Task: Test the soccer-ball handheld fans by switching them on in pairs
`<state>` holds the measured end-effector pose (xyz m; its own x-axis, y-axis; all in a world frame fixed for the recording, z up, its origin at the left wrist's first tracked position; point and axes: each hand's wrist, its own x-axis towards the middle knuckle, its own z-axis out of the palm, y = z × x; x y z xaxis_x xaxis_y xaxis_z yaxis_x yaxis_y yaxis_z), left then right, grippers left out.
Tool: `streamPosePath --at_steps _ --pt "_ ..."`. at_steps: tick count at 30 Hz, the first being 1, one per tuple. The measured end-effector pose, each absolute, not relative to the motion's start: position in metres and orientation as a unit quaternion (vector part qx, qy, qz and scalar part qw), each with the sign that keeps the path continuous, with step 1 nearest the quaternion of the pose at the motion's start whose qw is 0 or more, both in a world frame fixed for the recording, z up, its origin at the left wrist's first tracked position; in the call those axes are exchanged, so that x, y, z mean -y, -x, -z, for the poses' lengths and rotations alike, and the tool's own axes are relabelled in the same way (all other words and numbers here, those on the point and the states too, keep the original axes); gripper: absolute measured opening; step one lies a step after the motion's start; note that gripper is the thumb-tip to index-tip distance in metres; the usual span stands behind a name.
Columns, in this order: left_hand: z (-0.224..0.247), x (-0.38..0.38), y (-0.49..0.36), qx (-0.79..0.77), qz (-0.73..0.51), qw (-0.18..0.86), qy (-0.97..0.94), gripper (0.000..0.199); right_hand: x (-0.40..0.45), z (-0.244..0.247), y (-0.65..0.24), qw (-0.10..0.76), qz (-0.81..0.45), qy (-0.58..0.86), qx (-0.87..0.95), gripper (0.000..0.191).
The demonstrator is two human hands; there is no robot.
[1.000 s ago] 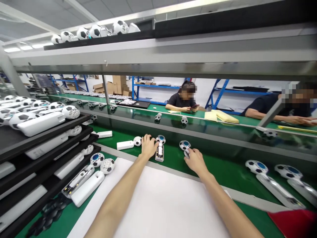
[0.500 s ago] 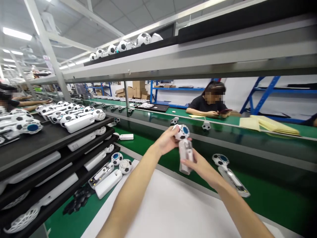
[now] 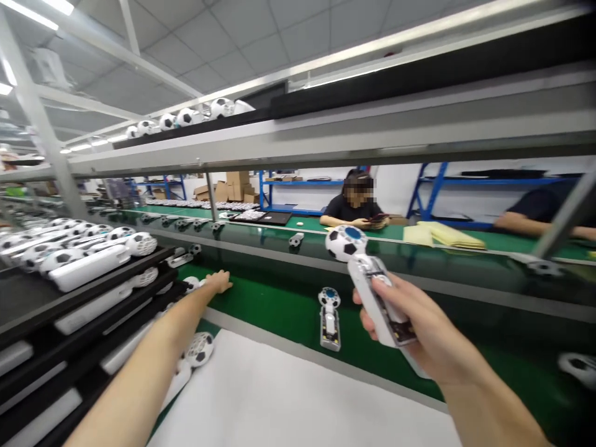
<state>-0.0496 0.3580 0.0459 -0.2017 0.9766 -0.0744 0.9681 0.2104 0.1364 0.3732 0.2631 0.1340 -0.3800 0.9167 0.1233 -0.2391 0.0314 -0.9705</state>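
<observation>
My right hand (image 3: 400, 310) is closed round the white handle of a soccer-ball-patterned device (image 3: 345, 242), whose ball end points up and left. Its handle shows exposed inner parts. My left hand (image 3: 218, 282) reaches out over the green belt (image 3: 261, 298) at the left, near a white ball-ended piece (image 3: 192, 284); what its fingers touch, if anything, is hidden. Between my hands another device (image 3: 330, 320) lies on the belt, its open side up. A patterned ball end (image 3: 200, 349) sits below my left forearm.
Stacked black trays (image 3: 153, 264) of white devices stand at the left. White sheet (image 3: 288, 397) covers the near surface. An overhead shelf (image 3: 326, 133) crosses above. Across the belt sits a person (image 3: 347, 205); another person's arm (image 3: 521, 223) shows at right.
My left hand has let go of the device and moved left over the belt. My right hand now holds the device alone, farther right. The view has turned right.
</observation>
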Motion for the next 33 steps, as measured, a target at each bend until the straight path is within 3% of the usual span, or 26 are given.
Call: streamPosePath --at_steps 6,13,19,23,28,33 --pt "-0.038 -0.382 0.052 -0.680 0.055 0.044 -0.729 0.046 -0.244 -0.146 -0.372 0.484 -0.617 0.292 0.548 0.029" --pt "-0.034 -0.343 0.061 -0.647 0.191 0.068 -0.736 0.054 -0.241 -0.144 -0.381 0.468 -0.611 0.283 0.572 0.021" --pt "-0.051 -0.315 0.020 -0.633 0.132 -0.055 -0.760 0.048 -0.233 -0.150 -0.391 0.482 -0.608 0.270 0.570 0.028" --pt "-0.059 -0.289 -0.012 -0.652 0.077 -0.086 -0.749 0.055 -0.232 -0.150 -0.398 0.492 -0.603 0.263 0.570 0.035" --pt "-0.069 -0.269 -0.009 -0.732 0.079 -0.011 -0.676 0.063 -0.228 -0.153 -0.404 0.496 -0.588 0.283 0.572 0.038" --pt "-0.083 -0.261 0.033 -0.806 0.053 0.169 -0.565 0.040 -0.231 -0.154 -0.405 0.521 -0.569 0.303 0.559 0.042"
